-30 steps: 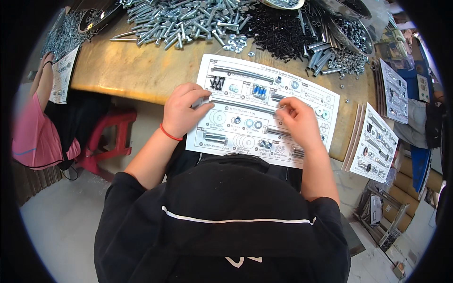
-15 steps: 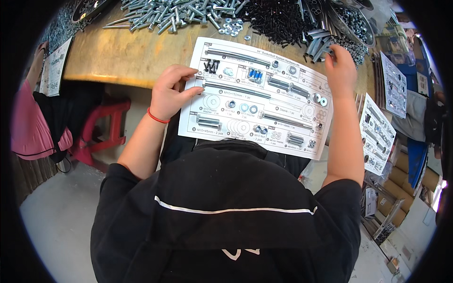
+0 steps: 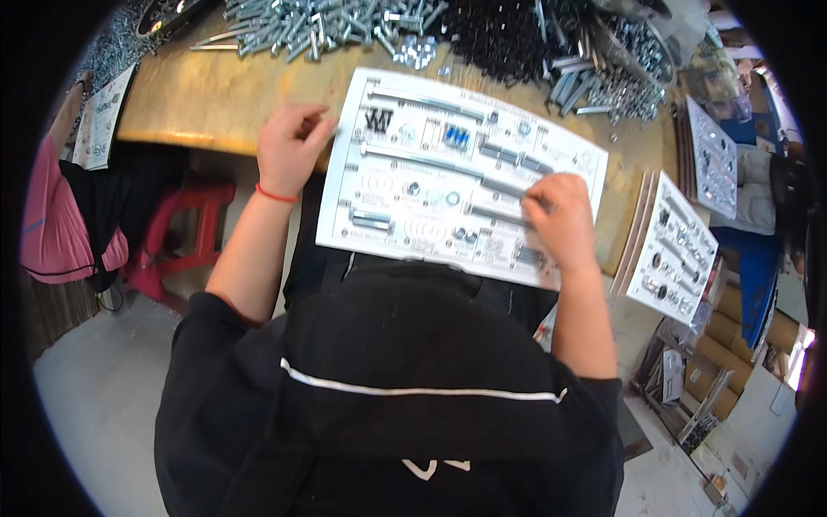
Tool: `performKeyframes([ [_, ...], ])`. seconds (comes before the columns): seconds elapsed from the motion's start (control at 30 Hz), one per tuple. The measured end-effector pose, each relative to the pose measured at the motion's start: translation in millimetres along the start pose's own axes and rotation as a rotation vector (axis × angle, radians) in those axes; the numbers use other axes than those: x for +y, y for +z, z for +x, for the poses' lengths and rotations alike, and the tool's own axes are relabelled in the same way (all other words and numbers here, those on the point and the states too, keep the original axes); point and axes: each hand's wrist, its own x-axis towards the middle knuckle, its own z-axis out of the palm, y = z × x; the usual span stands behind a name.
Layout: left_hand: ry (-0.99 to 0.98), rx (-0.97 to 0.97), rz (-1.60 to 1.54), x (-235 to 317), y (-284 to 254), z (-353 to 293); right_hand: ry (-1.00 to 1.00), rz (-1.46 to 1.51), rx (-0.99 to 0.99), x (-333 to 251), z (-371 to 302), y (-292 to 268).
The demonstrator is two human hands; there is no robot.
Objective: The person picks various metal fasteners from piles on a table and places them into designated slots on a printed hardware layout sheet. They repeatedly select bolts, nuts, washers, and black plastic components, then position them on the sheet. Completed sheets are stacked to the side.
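A white printed card lies across the table's front edge and my lap, with hardware laid over its pictures. My right hand is over the right half of the card, its fingers closed at the end of a grey metal tube. Beside the card's upper left edge, my left hand is raised, fingers loosely curled and thumb apart, with nothing visible in it. Long bolts, black screws and blue-marked bolts rest on the card. Blur hides the smaller parts.
At the table's back are piles of silver bolts, black screws and metal tubes. More printed cards stand on the right. Left, a red stool is near another person's pink clothing.
My right hand has come from the tube pile to the card, where a grey tube now lies at its fingers. My left hand has drawn off the card's edge, up and left.
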Motion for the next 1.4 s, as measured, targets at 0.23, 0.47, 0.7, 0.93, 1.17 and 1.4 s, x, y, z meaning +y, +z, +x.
performKeyframes([
  [0.23, 0.097, 0.108, 0.105, 4, 8, -2, 0.099, -0.026, -0.16, -7, 19, -29],
  [0.47, 0.222, 0.211, 0.151, 11, 8, 1, -0.13, -0.212, 0.193, 20, 192, -92],
  [0.7, 0.313, 0.237, 0.166, 10, 7, 4, -0.06, -0.621, 0.242, 25, 396, -62],
  [0.93, 0.329, 0.265, 0.204, 11, 8, 6, 0.094, -0.854, -0.013, 39, 467, -20],
  [1.17, 0.305, 0.246, 0.224, 11, 9, 6, 0.007, -0.644, 0.229, 56, 478, -26],
  [1.4, 0.304, 0.236, 0.21, 7, 13, 6, -0.281, 0.18, 0.494, 28, 391, -63],
])
